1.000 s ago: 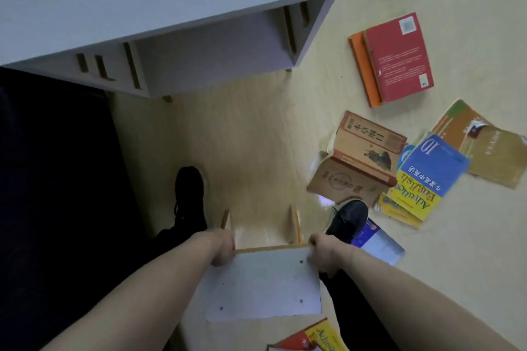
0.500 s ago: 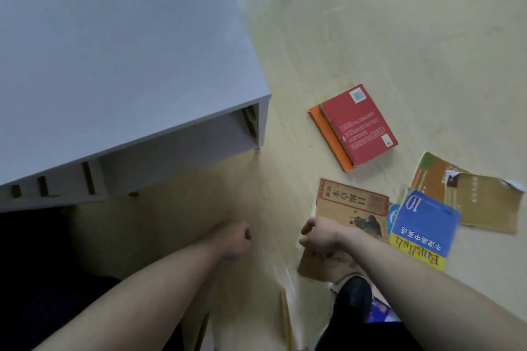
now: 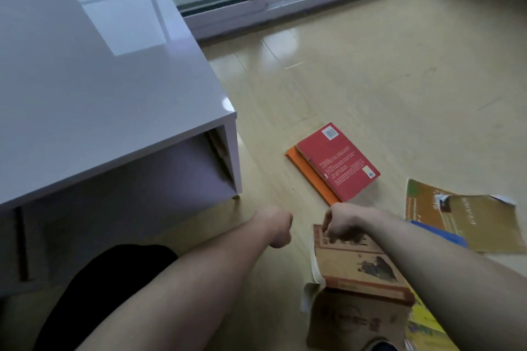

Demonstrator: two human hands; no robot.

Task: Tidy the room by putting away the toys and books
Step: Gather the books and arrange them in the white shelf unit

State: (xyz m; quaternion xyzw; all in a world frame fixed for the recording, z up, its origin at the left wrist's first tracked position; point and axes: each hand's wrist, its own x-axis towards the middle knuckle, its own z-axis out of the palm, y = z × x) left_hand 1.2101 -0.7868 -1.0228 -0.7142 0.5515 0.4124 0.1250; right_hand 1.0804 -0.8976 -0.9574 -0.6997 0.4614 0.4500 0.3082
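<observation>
Reaching down toward the books on the floor [image 3: 356,88], right of the tabletop [image 3: 85,88]. Right hand [image 3: 340,224] over the far edge of the tan book [image 3: 353,262], fingers curled downward, contact unclear, nothing visibly gripped. Left hand [image 3: 278,229] fisted, empty, just left of that book above bare floor. Tan book directly under and toward the body from the right hand, long axis running near-to-far. Red book [image 3: 339,161] farther off, beyond the right hand.

My left hand [image 3: 278,229] is curled into a fist above the floor [image 3: 370,80]. My right hand [image 3: 340,222] hangs with bent fingers over the tan book [image 3: 356,262]. At two o'clock lies a red book [image 3: 338,161]; at ten, the white table [image 3: 99,88].
</observation>
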